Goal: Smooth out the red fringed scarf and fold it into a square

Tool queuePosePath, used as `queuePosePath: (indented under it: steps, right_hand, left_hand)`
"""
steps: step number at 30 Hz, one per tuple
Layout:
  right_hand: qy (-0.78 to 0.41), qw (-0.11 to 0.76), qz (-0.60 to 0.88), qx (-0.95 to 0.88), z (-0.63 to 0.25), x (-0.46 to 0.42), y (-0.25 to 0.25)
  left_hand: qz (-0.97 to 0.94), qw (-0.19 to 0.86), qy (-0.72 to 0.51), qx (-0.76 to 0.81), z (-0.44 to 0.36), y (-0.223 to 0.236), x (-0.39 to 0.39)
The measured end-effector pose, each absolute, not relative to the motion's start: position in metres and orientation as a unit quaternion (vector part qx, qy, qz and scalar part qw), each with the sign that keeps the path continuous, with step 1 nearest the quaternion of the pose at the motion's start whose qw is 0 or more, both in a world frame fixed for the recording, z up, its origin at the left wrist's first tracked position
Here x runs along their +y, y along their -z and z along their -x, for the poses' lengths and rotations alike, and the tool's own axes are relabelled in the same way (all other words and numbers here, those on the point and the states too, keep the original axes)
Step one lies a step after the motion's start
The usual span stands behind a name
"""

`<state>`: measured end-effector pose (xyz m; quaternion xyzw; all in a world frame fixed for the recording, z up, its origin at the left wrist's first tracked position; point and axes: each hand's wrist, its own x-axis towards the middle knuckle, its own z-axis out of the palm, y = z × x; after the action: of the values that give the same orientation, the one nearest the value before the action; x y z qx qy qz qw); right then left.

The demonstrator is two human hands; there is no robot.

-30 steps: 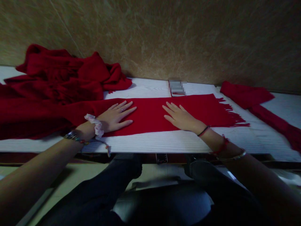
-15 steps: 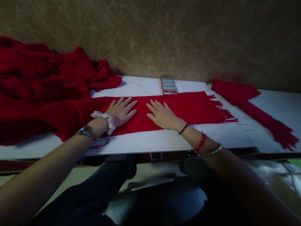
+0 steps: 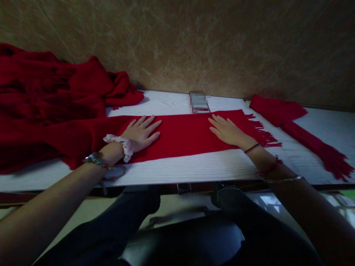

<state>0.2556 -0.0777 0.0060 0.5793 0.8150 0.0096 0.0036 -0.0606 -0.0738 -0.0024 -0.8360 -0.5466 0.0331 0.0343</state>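
Since half a second ago, the right hand [image 3: 227, 132] has shifted along the red scarf [image 3: 183, 136] toward its fringe [image 3: 263, 135]. Both hands lie palm-down, fingers spread apart; the left hand [image 3: 141, 135] (a ring [image 3: 143, 125] on one finger) touches the scarf nearer the heaped red cloth [image 3: 55, 83]. The scarf's fringed end lies flat on the white table [image 3: 172, 170], near another red piece [image 3: 279, 111].

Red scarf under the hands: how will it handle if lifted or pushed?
Likely floppy: the red scarf bunches into soft folds at its left. Pushed, it would probably ruck up, being flat cloth. Its loose-stranded fringe may tangle.
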Motion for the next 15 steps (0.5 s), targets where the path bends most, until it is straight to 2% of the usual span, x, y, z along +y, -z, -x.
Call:
queuePosePath:
  steps: [8,15]
  right_hand:
    - [0.022,-0.028,-0.648,0.761,-0.313,-0.061,-0.003]
    - [-0.001,-0.073,-0.587,0.806,-0.280,-0.058,-0.012]
  left_hand:
    - [0.839,0.045,-0.025,-0.542,0.064,0.004,-0.073]
    - [0.815,0.043,0.028,-0.577,0.030,-0.017,-0.067]
